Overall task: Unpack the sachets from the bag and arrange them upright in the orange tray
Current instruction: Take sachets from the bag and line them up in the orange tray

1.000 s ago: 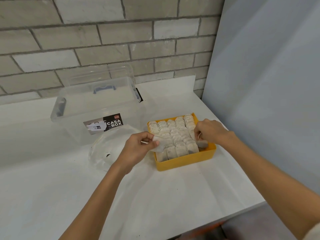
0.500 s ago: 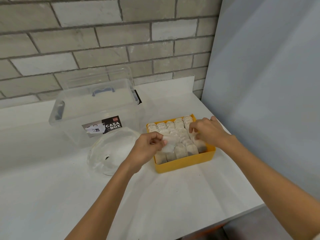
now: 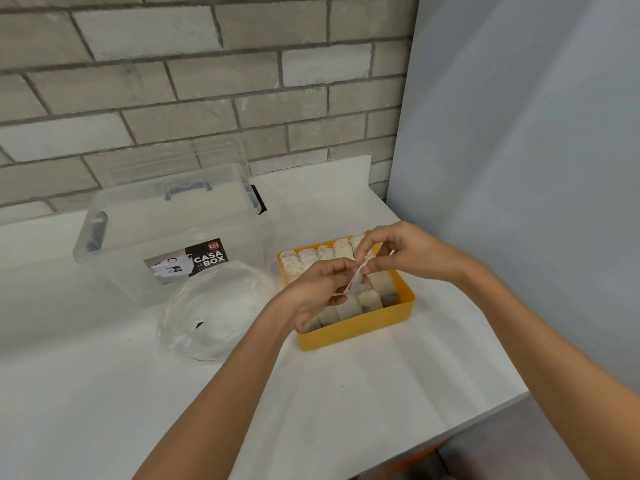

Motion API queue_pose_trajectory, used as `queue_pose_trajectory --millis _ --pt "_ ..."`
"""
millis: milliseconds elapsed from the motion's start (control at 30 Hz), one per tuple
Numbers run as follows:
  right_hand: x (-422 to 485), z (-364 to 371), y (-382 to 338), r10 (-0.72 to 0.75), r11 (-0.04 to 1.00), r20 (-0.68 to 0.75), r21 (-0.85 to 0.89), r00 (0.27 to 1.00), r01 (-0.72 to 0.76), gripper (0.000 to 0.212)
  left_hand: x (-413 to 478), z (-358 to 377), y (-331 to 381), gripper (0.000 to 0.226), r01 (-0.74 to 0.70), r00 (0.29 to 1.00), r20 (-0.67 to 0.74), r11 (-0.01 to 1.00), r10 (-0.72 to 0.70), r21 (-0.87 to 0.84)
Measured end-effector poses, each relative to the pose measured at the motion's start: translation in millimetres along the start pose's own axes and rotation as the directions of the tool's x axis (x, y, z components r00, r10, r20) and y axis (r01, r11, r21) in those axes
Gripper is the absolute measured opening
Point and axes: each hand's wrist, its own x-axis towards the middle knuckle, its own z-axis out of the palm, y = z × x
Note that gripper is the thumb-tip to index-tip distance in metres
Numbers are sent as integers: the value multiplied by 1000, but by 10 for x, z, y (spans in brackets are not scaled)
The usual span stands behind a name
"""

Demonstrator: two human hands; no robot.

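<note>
Left hand [image 3: 317, 291] and right hand [image 3: 410, 252] are both pinching one sachet [image 3: 357, 279] with curled fingers, holding it just above the orange tray [image 3: 353, 333]. Other sachets [image 3: 341, 249] are standing upright in rows inside the tray. Clear bag [image 3: 214, 313] is lying just left of it on the white table [image 3: 329, 403].

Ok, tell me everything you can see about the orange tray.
The orange tray is a shallow rectangular box with straight walls, plastic by the look, lying flat on the white counter right of the clear bag. Rows of pale sachets stand upright inside, nearly filling it. The left hand and right hand hold one loose sachet above it, hiding its middle.
</note>
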Motion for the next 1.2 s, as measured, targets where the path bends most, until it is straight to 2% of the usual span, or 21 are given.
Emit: queue_pose_trajectory --millis 100,267,400,500,600,733,867,1067,1200 --pt "-10 -117 37 55 998 0 7 998 -55 10 23 43 -5 22 25 998 -51 999 -23 40" --pt "27 -170 185 167 919 30 -366 985 -145 7 30 0 -51 15 20 988 -155 998 -10 62" --pt "113 -10 293 287 821 135 -544 948 -171 11 5 -14 -67 17 14 985 -170 998 -4 61" --pt "158 123 350 350 710 129 -682 928 -173 17 -28 -18 -73 17 6 984 -176 998 6 67" --pt "159 229 345 334 597 84 -790 939 -142 27 -53 -33 -75 16 7 983 -182 998 5 62" --pt "172 312 380 262 505 58 -859 963 -86 26 -80 -64 -102 16 9 981 -195 998 2 59" --pt "162 303 431 211 543 25 -835 977 -96 23 -94 -87 -133 16 2 979 -201 998 10 62" --pt "90 334 452 174 541 -4 -835 985 -99 25 -86 -68 -152 14 0 980 -200 997 14 74" --pt "26 262 423 134 688 -61 -713 989 -137 22 -87 -77 -177 12 -2 979 -201 989 32 149"
